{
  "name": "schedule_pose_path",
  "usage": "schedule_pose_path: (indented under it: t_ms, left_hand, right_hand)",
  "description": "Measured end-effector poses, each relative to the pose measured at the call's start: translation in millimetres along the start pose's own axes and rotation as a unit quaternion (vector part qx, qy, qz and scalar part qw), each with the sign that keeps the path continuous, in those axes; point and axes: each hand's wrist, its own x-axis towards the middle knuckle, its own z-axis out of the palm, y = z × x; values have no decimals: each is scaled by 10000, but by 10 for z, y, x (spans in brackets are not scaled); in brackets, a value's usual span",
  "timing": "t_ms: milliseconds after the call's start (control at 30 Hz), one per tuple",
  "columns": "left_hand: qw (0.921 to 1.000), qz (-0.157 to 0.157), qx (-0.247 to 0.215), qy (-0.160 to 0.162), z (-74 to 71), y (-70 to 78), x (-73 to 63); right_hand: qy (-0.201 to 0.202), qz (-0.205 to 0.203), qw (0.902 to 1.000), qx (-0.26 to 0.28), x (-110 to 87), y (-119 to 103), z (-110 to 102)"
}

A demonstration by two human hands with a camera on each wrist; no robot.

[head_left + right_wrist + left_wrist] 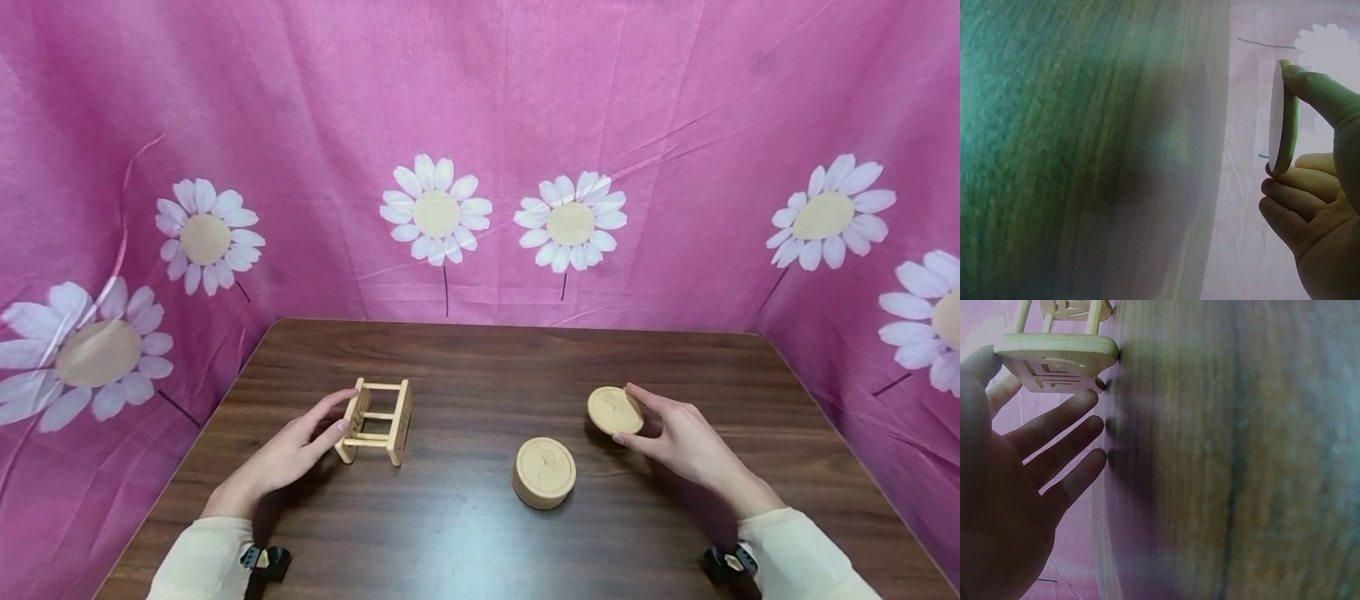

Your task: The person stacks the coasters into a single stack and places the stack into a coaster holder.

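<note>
On the left stands a small wooden coaster holder, two carved side panels joined by rods. My left hand holds its near-left panel between thumb and index finger; the other fingers spread loosely below. To the right, my right hand pinches a round wooden coaster by opposite edges, raised and tilted over the table. Seen edge-on in the right wrist view, this coaster is thin with a pale face. Between the hands sits a short stack of round coasters, the top one engraved with a line drawing.
The dark wood-grain table ends at a back edge against a pink curtain printed with white daisies. The curtain also hangs along both sides. Dark wrist devices sit at both cream sleeves.
</note>
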Motion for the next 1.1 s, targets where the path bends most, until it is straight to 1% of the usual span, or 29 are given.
schedule_pose_path:
  t_ms: [133,200,333,500,567,933,1100]
  left_hand:
    - [10000,8,-17,-7,1,-11,-12]
    - [10000,45,6,-8,-3,-15,-11]
    - [10000,4,46,-33,-2,-16,-19]
    - [10000,41,35,-21,-6,-9,4]
    - [10000,66,38,-14,-8,-4,7]
    - [10000,74,42,5,4,9,-5]
    - [10000,32,74,18,-2,15,-7]
  right_hand:
    - [65,-74,9999,30,-22,-47,-4]
    - [44,-93,9999,136,-28,-65,-8]
    - [-6,-173,9995,262,-54,-99,-8]
    - [252,-339,9991,90,-74,-132,-9]
    - [298,-408,9987,49,-83,-145,-1]
    - [263,-590,9978,130,-132,-224,30]
    - [328,-718,9968,114,-142,-245,37]
